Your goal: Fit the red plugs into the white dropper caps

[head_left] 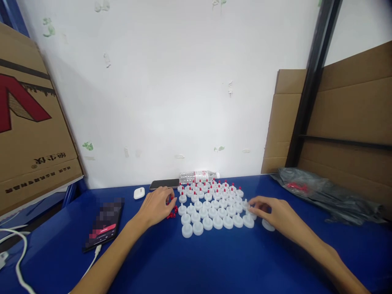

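Note:
Several white bottle caps with pointed nozzles (217, 221) stand upright in close rows on the blue table. Those at the back carry small red tip caps (226, 182); the front ones have bare nozzles. My left hand (157, 205) rests at the left of the rows, fingers curled over a small pile of loose red tip caps (172, 214). Whether it grips one is hidden. At the right edge of the rows, my right hand (272, 210) pinches the nozzle of a white cap (246, 204) between thumb and forefinger. Another white cap (268, 225) lies partly under that hand.
Behind the rows lie a plastic bottle (199, 177) and a dark phone (164, 184). A white earbud case (139, 193) and a second phone (105, 224) with a cable are at left. A grey plastic bag (324, 196) sits at right. Cardboard (36, 122) flanks the table (196, 265).

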